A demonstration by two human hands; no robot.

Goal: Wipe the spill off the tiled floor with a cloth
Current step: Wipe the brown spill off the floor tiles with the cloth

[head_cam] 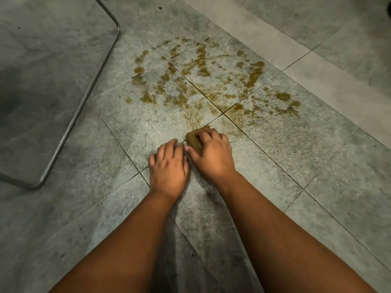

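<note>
Fingers (206, 135) of the right hand (211, 154) curled over a small brown-stained cloth (193, 140), pressing it flat against the floor (296, 166); cloth bunched into a wad, mostly hidden under the palm, only its far left edge showing. Left hand (168, 166) just beside, touching the right at the thumb, fingers bent and loose, pressed on bare tile with nothing clearly gripped; whether a corner of cloth lies beneath, cannot tell. Both hands near a crossing of grout lines, at the near edge of the mess.

Beyond the knuckles, the spill (211, 81): yellow-brown smears and blotches spread in streaks across several tiles, thickest along the grout. To the far left, a bent metal tube (84, 98) on the floor, well apart from the hands.

Mid-wipe, by the look of it, with most of the stain left. Next stroke probably calls for a forward reach into the streaks, firm downward pressure, and likely a refold or rinse, given how soaked the cloth seems.
</note>
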